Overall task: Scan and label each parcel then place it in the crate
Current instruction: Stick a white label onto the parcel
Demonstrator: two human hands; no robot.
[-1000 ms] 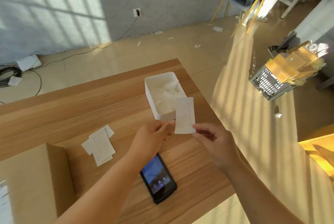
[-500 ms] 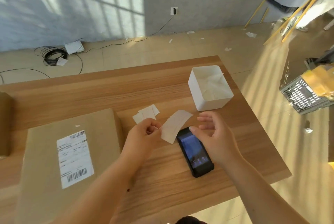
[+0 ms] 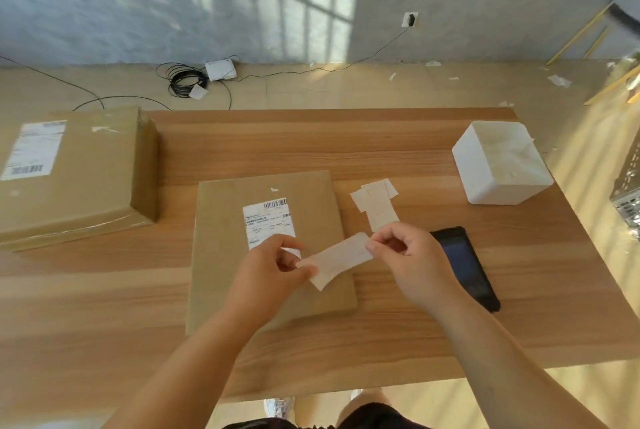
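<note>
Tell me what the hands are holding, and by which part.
One label: the left hand pinches its left end, the right hand its right end.

A long light-brown wooden table (image 3: 381, 151) with straight grain fills the view. A flat brown cardboard parcel (image 3: 221, 238) lies at its middle, with a white printed shipping label (image 3: 268, 220) stuck on top. At the far left sits a larger brown cardboard box (image 3: 97, 179), which bears a white barcode label (image 3: 33, 151). Just right of the flat parcel lies a small heap of white paper slips (image 3: 375, 201). Nearer, a black handheld device (image 3: 467, 265) lies screen up. A white square plastic tub (image 3: 502, 189) stands near the far right corner.
</note>
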